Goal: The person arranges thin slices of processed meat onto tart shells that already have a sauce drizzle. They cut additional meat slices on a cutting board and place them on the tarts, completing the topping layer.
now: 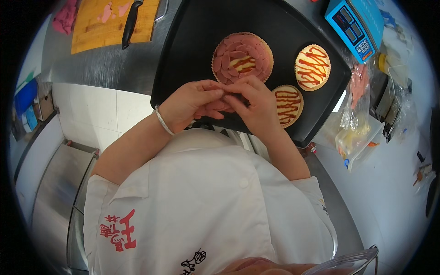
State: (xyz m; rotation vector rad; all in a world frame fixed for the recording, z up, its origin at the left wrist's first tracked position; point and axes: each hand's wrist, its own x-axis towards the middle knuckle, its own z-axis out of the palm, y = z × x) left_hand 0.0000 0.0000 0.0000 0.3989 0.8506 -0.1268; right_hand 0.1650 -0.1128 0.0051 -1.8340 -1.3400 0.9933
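Note:
Both my hands meet over the near edge of a black baking tray (192, 46). My left hand (192, 98) is closed, palm up, around a few thin pink sausage slices (216, 106). The fingers of my right hand (256, 103) pinch together at the left fingertips; what is between them is too hidden to make out. Just beyond the hands lies a round pizza crust (243, 59) with overlapping pink slices round its rim. Its middle shows pale topping striped with red sauce. A smaller sauce-striped crust (288, 106) sits beside my right wrist, and another striped crust (313, 67) lies farther right.
A wooden cutting board (98, 27) with pink scraps and a black-handled knife (131, 25) lies at the far left of the steel counter (114, 71). A blue digital scale (355, 27) stands beyond the tray's right corner. Clear plastic bags (355, 133) with food lie to the right.

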